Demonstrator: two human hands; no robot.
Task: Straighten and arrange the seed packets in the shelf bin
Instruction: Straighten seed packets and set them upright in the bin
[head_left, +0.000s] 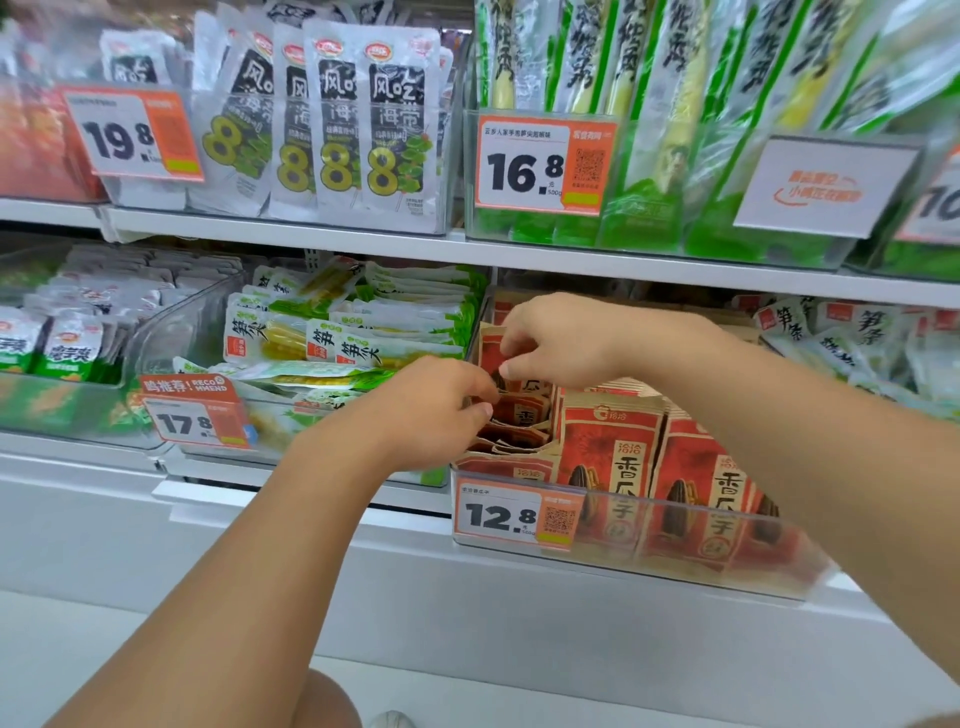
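At centre frame, the left hand (434, 402) and right hand (558, 340) both pinch red-and-tan paper seed packets (519, 410) inside a clear plastic shelf bin (675, 564).

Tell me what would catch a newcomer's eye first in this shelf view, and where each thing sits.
Two bare arms reach in from below, the left hand and right hand meeting over the red seed packets in the clear bin on the lower shelf, right of centre. Bold orange price tags stand out too: 12.8 on that bin's front, and 16.8 on the upper shelf.
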